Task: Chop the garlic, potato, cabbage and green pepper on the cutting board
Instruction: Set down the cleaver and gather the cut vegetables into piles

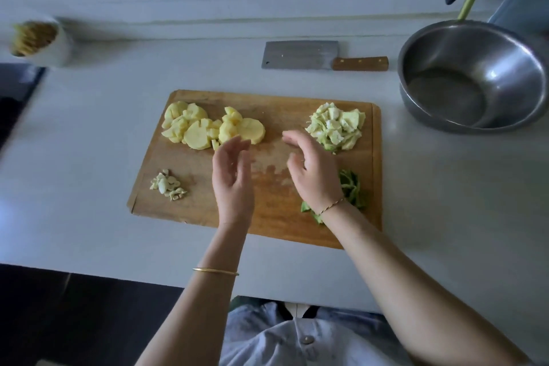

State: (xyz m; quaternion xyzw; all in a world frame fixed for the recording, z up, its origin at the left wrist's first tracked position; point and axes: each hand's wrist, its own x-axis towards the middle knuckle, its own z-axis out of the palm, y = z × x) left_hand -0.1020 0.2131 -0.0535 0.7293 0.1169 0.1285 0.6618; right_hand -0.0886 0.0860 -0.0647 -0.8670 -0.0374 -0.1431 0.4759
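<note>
Potato (208, 128) and garlic (167, 186) lie beside the left hand (233, 178), cabbage (335, 126) and pepper (352, 187) by the right hand (312, 169); both hover relaxed and empty, cleaver (300, 55) parked beyond, chopping seemingly done.

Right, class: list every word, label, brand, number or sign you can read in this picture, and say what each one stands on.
None can be read.
The flat steel cleaver with the wooden handle shows no brand mark.
The round steel bowl and the rectangular wooden cutting board bear no lettering.
The white cup of sticks is too blurred to tell.
</note>
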